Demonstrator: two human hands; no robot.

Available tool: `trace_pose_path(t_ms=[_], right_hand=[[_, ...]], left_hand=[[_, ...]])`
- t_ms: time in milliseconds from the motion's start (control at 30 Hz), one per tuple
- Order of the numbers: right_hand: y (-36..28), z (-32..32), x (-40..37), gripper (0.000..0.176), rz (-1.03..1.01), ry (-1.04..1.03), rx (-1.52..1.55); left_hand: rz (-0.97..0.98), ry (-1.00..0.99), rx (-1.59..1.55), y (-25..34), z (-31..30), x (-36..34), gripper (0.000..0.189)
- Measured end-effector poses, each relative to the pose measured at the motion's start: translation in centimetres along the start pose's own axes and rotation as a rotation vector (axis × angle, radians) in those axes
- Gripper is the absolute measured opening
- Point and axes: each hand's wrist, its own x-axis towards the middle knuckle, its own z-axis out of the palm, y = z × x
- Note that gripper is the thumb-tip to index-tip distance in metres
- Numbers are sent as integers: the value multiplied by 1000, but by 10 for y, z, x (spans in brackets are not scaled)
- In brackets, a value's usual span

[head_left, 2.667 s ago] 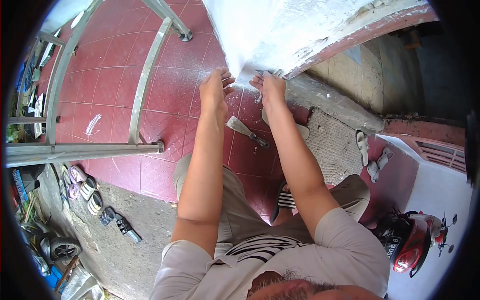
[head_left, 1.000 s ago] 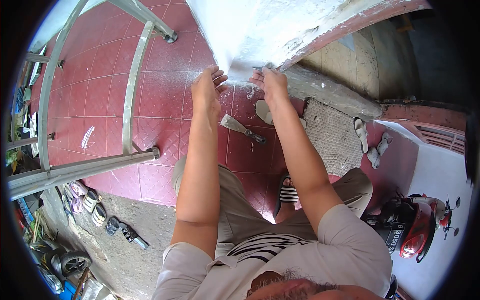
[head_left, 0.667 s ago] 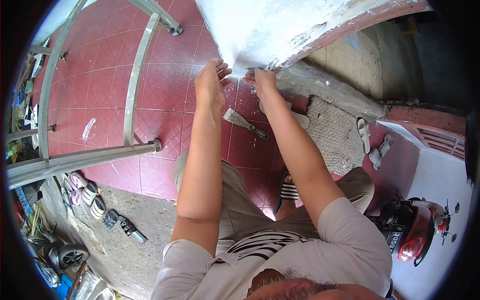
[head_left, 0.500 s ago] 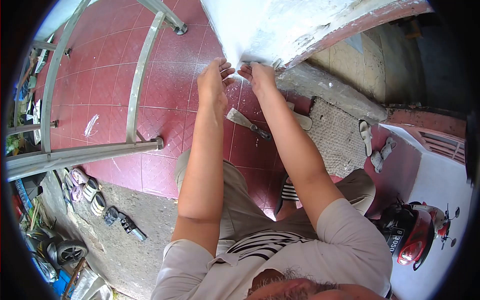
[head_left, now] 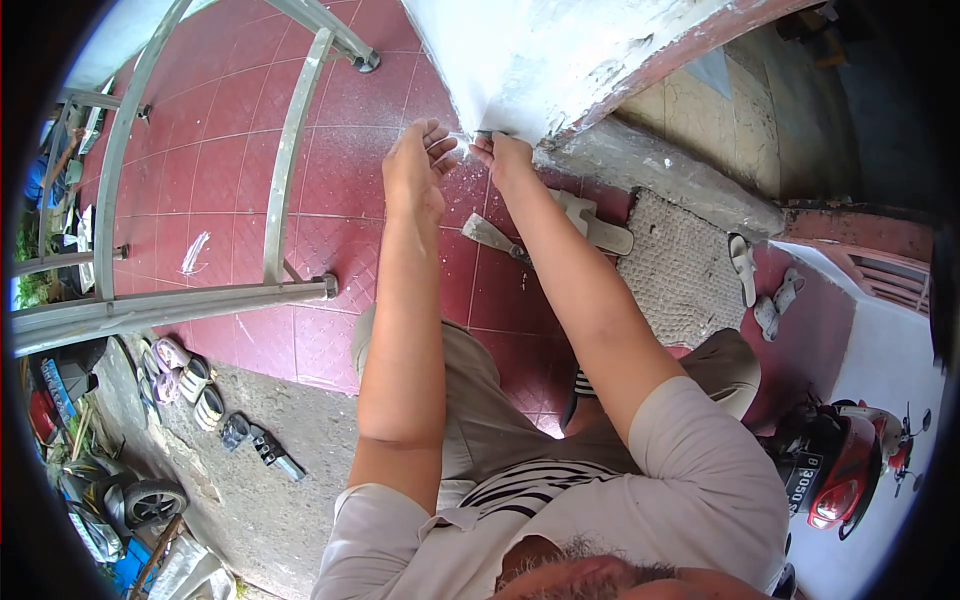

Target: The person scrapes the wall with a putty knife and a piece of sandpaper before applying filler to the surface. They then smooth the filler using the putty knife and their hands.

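Note:
Both my arms reach forward to the foot of a white wall (head_left: 510, 70). My left hand (head_left: 417, 165) hovers over the red tiled floor (head_left: 340, 190) beside the wall corner, its fingers apart and curved, holding nothing. My right hand (head_left: 503, 156) is at the base of the wall, its fingers pinched around a small dark object that is mostly hidden. White dust and crumbs lie on the tiles near both hands. A scraper (head_left: 490, 236) rests on the floor below my right hand, its handle partly behind my right forearm.
A metal ladder-like frame (head_left: 285, 160) stands at the left. Right of my right forearm are a pale flat tool (head_left: 605, 236) and a textured mat (head_left: 675, 265). Sandals (head_left: 742, 270) lie beyond it, and more footwear (head_left: 208, 408) at lower left. A red motorbike (head_left: 838, 480) stands at right.
My left hand has shifted slightly left and opened out a little. My right hand has moved slightly down and left, its fingers now closer together. The view has shifted slightly.

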Motion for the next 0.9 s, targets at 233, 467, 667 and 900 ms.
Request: trace_pose_path(t_ms=[233,467,667,900], right_hand=[[-6,-43,25,20,2,204,-114],[2,-11,14,14,17,-88,-217],[-9,-39,27,20,67,194,-128],[-55,9,-53,13,-31,-107,-35]], left_hand=[[11,7,-26,4,-1,-5,32],[-13,-18,-15,0,-1,0,29],[-8,-9,-26,4,-6,3,29],[-24,-24,-27,-3,2,7,30]])
